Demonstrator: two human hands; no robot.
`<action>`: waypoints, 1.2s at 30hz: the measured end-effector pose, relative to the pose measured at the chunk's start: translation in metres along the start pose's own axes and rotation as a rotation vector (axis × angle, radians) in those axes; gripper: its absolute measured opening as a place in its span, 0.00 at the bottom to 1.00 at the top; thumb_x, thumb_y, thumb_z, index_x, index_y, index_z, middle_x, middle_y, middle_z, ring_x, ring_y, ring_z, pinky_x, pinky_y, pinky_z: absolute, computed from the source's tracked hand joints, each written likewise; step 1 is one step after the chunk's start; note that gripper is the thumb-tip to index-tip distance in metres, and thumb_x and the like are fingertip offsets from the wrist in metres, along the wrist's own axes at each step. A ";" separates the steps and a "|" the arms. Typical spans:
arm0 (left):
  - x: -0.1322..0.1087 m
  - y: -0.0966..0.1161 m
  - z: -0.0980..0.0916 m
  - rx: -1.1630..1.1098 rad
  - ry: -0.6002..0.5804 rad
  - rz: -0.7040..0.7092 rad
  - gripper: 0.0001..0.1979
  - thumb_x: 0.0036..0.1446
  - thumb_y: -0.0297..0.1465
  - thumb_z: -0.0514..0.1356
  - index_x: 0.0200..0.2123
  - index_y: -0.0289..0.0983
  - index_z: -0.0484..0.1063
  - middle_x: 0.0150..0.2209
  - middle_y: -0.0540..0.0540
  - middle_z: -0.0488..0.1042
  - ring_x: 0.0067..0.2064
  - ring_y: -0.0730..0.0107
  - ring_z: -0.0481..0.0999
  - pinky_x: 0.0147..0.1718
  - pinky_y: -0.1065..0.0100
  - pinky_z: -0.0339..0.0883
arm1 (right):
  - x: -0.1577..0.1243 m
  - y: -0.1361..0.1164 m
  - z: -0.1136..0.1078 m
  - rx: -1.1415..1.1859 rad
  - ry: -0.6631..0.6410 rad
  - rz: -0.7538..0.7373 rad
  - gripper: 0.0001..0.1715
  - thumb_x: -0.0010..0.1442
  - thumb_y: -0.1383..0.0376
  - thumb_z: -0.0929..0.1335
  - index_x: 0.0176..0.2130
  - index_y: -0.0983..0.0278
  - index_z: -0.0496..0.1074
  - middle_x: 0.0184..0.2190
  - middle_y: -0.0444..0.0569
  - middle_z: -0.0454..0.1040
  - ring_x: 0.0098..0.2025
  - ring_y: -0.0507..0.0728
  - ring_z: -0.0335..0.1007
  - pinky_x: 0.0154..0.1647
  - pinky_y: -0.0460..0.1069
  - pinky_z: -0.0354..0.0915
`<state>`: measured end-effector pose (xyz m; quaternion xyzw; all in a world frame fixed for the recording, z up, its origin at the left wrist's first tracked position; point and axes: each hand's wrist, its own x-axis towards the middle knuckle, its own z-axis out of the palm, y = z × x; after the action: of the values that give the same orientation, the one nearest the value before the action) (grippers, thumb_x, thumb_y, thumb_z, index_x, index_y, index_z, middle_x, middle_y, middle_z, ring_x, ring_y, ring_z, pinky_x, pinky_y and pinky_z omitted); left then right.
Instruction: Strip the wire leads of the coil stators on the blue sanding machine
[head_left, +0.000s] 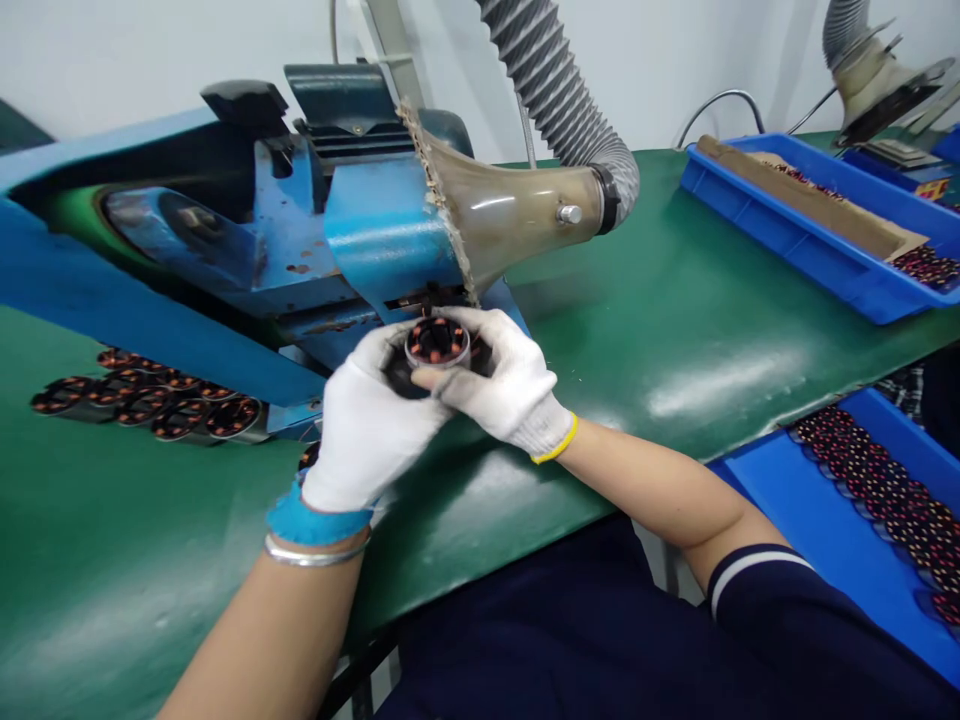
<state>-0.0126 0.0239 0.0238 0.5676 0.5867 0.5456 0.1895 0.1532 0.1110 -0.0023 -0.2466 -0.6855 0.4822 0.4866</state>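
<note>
Between both gloved hands is a motor stator, a short metal ring with copper windings and black insulation inside. My left hand, in a white glove with a blue cuff, wraps round its left side. From the right, my right hand, in a white glove with a yellow edge, grips it with the thumb across the front. The stator sits right at the lower opening of a blue belt machine; whether it touches the machine inside, I cannot tell. The fingers behind the ring are partly hidden.
Several more stators stand on the green table at the left. A grey suction hose joins the machine's funnel. Blue trays of stators stand at the back right and lower right.
</note>
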 end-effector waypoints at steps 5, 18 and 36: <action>-0.022 -0.016 -0.008 -0.257 -0.145 0.006 0.48 0.60 0.50 0.85 0.81 0.47 0.82 0.80 0.35 0.86 0.78 0.37 0.89 0.75 0.45 0.89 | -0.002 -0.001 -0.022 -0.096 -0.174 -0.222 0.53 0.59 0.44 0.93 0.73 0.62 0.89 0.70 0.62 0.89 0.72 0.75 0.90 0.83 0.67 0.84; -0.026 0.002 0.003 -0.206 0.074 -0.140 0.37 0.50 0.51 0.90 0.59 0.47 0.85 0.59 0.39 0.94 0.60 0.40 0.96 0.63 0.41 0.95 | -0.001 -0.042 -0.021 0.280 0.001 0.169 0.19 0.69 0.50 0.90 0.44 0.59 0.90 0.47 0.51 0.92 0.52 0.64 0.93 0.68 0.61 0.91; -0.032 0.004 0.011 0.101 0.295 0.021 0.30 0.56 0.49 0.88 0.54 0.47 0.82 0.52 0.43 0.90 0.52 0.44 0.94 0.64 0.38 0.92 | 0.010 -0.041 -0.018 0.510 0.298 0.440 0.22 0.63 0.54 0.91 0.38 0.58 0.83 0.36 0.42 0.86 0.43 0.57 0.87 0.64 0.57 0.90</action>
<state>0.0076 -0.0001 0.0114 0.4964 0.6288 0.5948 0.0669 0.1707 0.1100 0.0402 -0.3264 -0.3955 0.6893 0.5117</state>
